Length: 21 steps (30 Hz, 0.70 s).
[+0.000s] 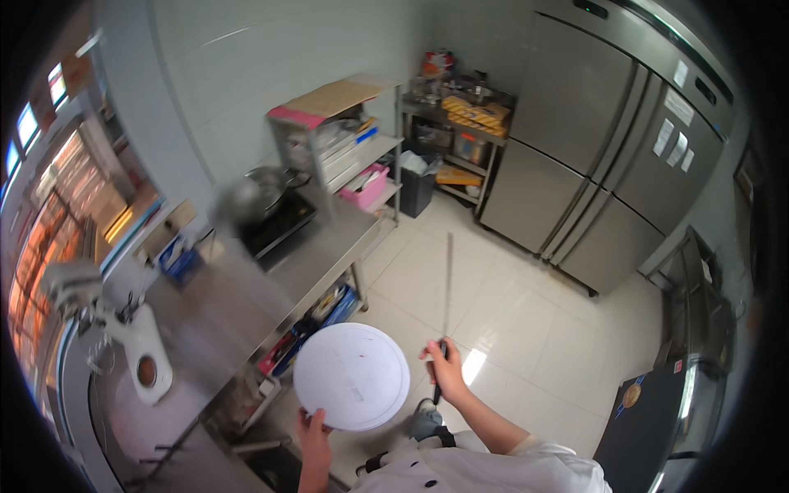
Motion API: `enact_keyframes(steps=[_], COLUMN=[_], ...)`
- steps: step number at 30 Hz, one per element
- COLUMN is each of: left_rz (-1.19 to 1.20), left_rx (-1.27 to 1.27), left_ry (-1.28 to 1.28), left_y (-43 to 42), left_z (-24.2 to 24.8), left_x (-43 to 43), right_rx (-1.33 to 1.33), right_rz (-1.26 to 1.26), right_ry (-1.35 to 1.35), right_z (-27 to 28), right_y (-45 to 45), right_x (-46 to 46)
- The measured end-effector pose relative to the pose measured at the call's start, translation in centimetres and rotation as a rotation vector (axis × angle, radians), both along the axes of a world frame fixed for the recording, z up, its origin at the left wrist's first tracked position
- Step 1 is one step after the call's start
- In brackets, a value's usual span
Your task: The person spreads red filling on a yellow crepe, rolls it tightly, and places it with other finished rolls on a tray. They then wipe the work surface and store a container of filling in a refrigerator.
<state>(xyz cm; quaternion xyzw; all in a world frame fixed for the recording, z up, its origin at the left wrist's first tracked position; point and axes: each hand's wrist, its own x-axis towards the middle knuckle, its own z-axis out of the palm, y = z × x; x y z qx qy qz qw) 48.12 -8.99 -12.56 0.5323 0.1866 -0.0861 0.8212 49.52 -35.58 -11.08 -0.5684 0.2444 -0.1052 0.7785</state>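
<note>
My left hand (315, 434) grips the near left rim of a round white disc (351, 376), which looks like a cake turntable top or cake board. Small red and grey marks show on its face. Fingers of my right hand (449, 368) are closed around the black handle of a long, thin blade (449, 283), a serrated knife or a straight spatula; I cannot tell which. The blade points away from me over the tiled floor. Disc and blade are apart, both held in the air in front of my white jacket (481, 471).
A steel worktable (333, 237) runs along the left, carrying a stand mixer (150, 370), a blue container (179, 259) and a black cooktop (283, 225). Beyond are a shelf rack (363, 157), a dark bin (414, 191) and a steel refrigerator (570, 92). A dark appliance (644, 425) stands at right.
</note>
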Motion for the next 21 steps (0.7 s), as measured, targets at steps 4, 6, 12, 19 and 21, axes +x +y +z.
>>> enact_keyframes(steps=[4,6,12,19,21], left_rz=[-0.241,-0.358,-0.555,-0.569,-0.574], left_rx=[0.041,0.095,0.162,0.227,0.234], left_ry=[0.082,0.096,0.114,0.192,0.285], left_y=[-12.4,-17.9,-31.9,-46.3,-49.6], left_z=[-5.2,-7.5,-11.7,-19.6,-21.7], left_x=[7.3,11.1,23.9,42.3,47.0], right_rx=[-0.091,-0.129,-0.066,0.309,0.448], right_rz=[-0.315,-0.443,-0.795,-1.448,-1.562], right_ry=[0.076,0.140,0.243,0.486,0.542], right_z=[-2.7,-4.0,-8.6,-21.1,-23.7], right_y=[-12.7,-18.0,-27.8,-36.4,-37.0], right_x=[-1.1,-2.0,-2.9,-2.7,-4.0])
